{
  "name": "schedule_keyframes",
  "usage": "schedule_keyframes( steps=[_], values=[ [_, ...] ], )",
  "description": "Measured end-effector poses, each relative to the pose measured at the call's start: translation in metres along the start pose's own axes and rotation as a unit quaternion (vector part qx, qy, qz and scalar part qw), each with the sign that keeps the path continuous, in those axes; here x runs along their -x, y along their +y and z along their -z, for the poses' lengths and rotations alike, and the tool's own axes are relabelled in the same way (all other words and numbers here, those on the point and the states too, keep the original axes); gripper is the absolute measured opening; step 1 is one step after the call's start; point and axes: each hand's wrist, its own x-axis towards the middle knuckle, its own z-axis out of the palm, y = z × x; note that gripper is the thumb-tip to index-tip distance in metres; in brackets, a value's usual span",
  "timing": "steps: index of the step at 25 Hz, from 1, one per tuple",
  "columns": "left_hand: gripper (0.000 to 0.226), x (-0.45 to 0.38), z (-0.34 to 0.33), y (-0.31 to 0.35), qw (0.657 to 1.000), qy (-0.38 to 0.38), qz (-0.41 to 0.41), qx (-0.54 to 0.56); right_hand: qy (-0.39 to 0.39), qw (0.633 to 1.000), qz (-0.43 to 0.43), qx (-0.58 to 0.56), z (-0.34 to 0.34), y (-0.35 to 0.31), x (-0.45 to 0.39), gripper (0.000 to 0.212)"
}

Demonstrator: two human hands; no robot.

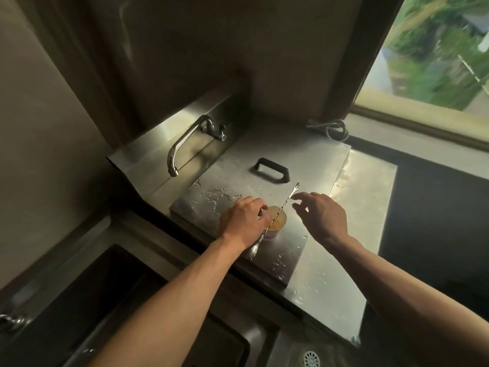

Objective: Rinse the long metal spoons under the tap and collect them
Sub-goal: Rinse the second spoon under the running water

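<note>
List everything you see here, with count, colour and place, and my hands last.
Long spoon: one, silver, slanting across the cup, bowl end toward the camera.
Cup: one, pale, orange inside, on the metal lid.
Metal lid: one, steel, wet, black handle.
Tap: one, chrome, back left, no water visible.
Coiled hose: one, grey, back corner.
Drain cover: one, pale, bottom edge.
Window: one, right.
Left hand: grips spoon.
Right hand: open, near the spoon's far end.
</note>
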Motion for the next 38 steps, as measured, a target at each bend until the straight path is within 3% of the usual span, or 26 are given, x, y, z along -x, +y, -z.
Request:
schedule_keyframes(
  steps=[4,7,12,19,22,26,29,32,38],
  values=[
    [0.026,-0.005,-0.015,0.005,0.997,-0.052,0.054,-0.013,-0.053,0.996,-0.037,-0.061,-0.019,-0.002,-0.005,0.025],
    [0.023,-0.005,-0.022,0.010,0.996,-0.035,0.072,-0.033,-0.070,0.990,-0.055,-0.113,-0.029,-0.007,-0.007,0.023],
    [0.022,-0.007,-0.024,0.014,0.994,-0.006,0.073,-0.077,-0.029,0.989,-0.048,-0.140,-0.030,-0.012,-0.008,0.021],
    [0.023,-0.004,0.011,0.010,0.996,0.032,0.074,-0.036,0.012,0.975,-0.055,-0.217,-0.002,-0.051,-0.020,0.015],
    [0.021,0.017,0.048,-0.010,0.993,0.040,0.111,0.007,0.004,0.920,-0.090,-0.383,0.002,-0.097,-0.023,0.011],
    [0.018,0.063,0.106,-0.064,0.964,0.029,0.197,0.176,-0.107,0.756,-0.190,-0.617,-0.012,-0.178,-0.013,0.018],
    [0.016,0.115,0.140,-0.106,0.944,0.064,0.246,0.213,-0.202,0.685,-0.217,-0.666,-0.034,-0.242,0.008,0.030],
    [0.015,0.176,0.160,-0.146,0.924,0.110,0.317,0.185,-0.296,0.658,-0.212,-0.659,-0.058,-0.301,0.041,0.025],
    [0.014,0.282,0.163,-0.197,0.873,0.174,0.411,0.198,-0.400,0.655,-0.197,-0.610,-0.101,-0.377,0.112,0.012]
  ],
)
